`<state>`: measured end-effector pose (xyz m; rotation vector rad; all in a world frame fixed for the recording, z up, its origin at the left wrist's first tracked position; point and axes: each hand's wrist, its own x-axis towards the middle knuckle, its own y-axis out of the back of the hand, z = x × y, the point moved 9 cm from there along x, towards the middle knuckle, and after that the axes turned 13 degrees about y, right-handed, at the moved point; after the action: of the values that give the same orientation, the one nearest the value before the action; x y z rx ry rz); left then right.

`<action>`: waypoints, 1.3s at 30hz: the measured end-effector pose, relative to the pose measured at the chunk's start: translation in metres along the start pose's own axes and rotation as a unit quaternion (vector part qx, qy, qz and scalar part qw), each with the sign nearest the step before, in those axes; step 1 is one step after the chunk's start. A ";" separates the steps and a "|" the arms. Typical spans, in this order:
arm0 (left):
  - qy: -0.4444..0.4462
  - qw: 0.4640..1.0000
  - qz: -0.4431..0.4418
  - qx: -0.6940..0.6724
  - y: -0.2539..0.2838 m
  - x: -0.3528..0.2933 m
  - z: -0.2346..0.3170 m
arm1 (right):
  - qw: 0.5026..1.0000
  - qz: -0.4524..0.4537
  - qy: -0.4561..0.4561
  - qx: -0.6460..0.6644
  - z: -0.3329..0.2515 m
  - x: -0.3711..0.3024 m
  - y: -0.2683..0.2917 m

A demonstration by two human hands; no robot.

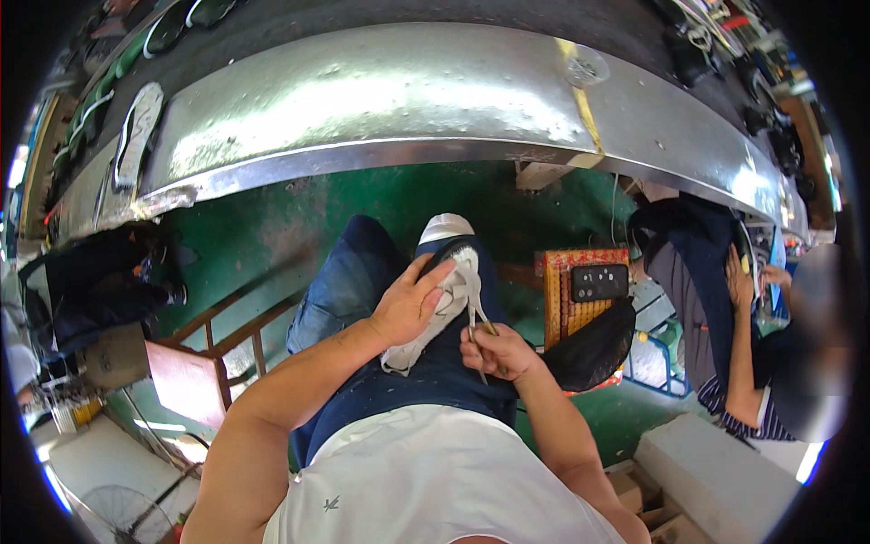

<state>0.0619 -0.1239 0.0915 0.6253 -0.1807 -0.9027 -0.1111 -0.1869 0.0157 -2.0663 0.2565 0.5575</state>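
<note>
- A white shoe piece (446, 313) lies across the seated person's dark-trousered lap at the centre of the frame, its long axis slanting from lower left to upper right.
- The left hand (412, 304), the nearer of the two, comes in from the piece's left side and grips it, fingers laid over its upper half; the fingers' undersides are hidden.
- The right hand (498, 352), to the lower right of the piece, is closed around a slim metal tool (472, 322), possibly scissors; the piece lies up and to the left of it.
- A pale strip (475, 288) runs from the piece's upper end down toward the tool, bridging the gap between the hands.
- Beyond the knees, a metal-topped counter (362, 100) spans the upper frame; a co-worker's hand (739, 276) shows at right.
</note>
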 end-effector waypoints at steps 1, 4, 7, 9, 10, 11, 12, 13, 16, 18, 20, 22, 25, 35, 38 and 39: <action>0.013 0.999 -0.022 0.025 -0.004 -0.002 0.003 | 0.991 -0.037 -0.040 0.118 0.003 -0.009 -0.003; 0.018 0.998 -0.030 0.058 -0.010 0.000 0.003 | 0.994 -0.075 -0.051 0.063 -0.018 -0.010 -0.001; 0.018 0.998 -0.010 0.054 -0.009 0.003 0.001 | 0.987 -0.040 -0.056 -0.145 -0.058 -0.024 -0.007; 0.025 0.999 -0.004 0.037 -0.009 0.005 0.001 | 0.965 -0.009 -0.058 -0.255 -0.087 -0.029 -0.030; 0.033 0.999 -0.008 0.039 -0.008 0.006 0.002 | 0.935 0.029 0.015 -0.353 -0.109 -0.021 -0.040; 0.040 0.998 -0.012 0.042 -0.008 0.005 0.002 | 0.889 0.066 0.087 -0.444 -0.125 -0.014 -0.048; 0.038 0.998 -0.011 0.039 -0.008 0.006 0.003 | 0.821 0.067 0.241 -0.513 -0.130 -0.001 -0.048; 0.039 0.998 -0.015 0.048 -0.009 0.005 0.001 | 0.821 0.065 0.242 -0.514 -0.133 0.007 -0.052; 0.042 0.998 -0.022 0.050 -0.007 0.002 -0.002 | 0.773 0.051 0.073 -0.628 -0.131 0.025 -0.049; 0.046 0.998 -0.024 0.043 -0.006 0.001 -0.005 | 0.754 0.052 0.159 -0.635 -0.134 0.022 -0.058; 0.036 0.999 -0.019 0.036 -0.006 0.000 -0.007 | 0.730 0.053 0.243 -0.637 -0.142 0.017 -0.068; 0.035 0.999 -0.024 0.034 -0.006 0.000 -0.006 | 0.747 0.042 0.101 -0.656 -0.130 0.026 -0.052; 0.040 0.998 -0.029 0.036 -0.008 -0.001 -0.005 | 0.709 0.042 0.215 -0.670 -0.134 0.020 -0.061; 0.033 0.999 -0.023 0.031 -0.007 0.000 -0.002 | 0.710 0.042 0.095 -0.696 -0.132 0.021 -0.049; 0.026 0.999 -0.016 0.026 -0.005 -0.002 -0.005 | 0.740 0.042 0.217 -0.636 -0.142 0.016 -0.070; 0.025 0.999 -0.014 0.026 -0.005 -0.001 -0.005 | 0.747 0.065 0.196 -0.631 -0.139 0.016 -0.060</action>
<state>0.0601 -0.1230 0.0851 0.6999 -0.1507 -0.9114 -0.0339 -0.2722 0.1157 -3.5425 0.3013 0.3712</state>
